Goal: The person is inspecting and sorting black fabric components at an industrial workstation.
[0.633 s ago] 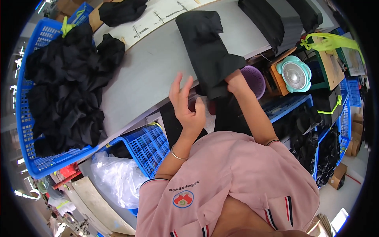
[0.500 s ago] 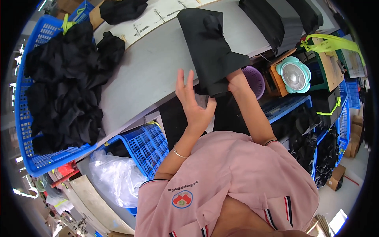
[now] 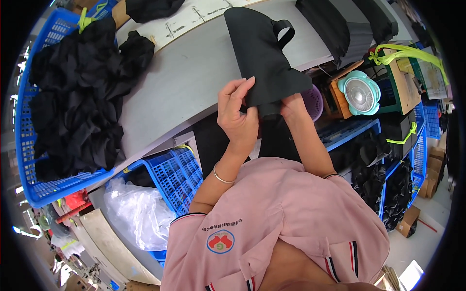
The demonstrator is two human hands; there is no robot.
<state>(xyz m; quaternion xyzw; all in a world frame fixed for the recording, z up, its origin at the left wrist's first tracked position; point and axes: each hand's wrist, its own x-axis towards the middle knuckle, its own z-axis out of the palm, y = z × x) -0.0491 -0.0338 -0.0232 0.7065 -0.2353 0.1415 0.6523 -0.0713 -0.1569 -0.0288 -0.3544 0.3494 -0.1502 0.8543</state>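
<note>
Touching black cloth [image 3: 264,56] along its left edge with left grip [image 3: 237,116], parted; half-hiding right grip [image 3: 293,106] beneath, so cannot tell whether clamped.

A textile workshop; grey worktable [image 3: 174,87], stacked black pieces [image 3: 335,29], blue crate [image 3: 53,194] heaped with cloth [image 3: 77,97]

The left hand [image 3: 237,115] touches black fabric [image 3: 264,60] that the right hand [image 3: 294,107] holds.

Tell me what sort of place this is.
Likely a sewing or garment workshop: black cloth is being handled at a long table, neat stacks of flat dark pieces lie on it, and a blue basket holds heaped fabric.
</note>
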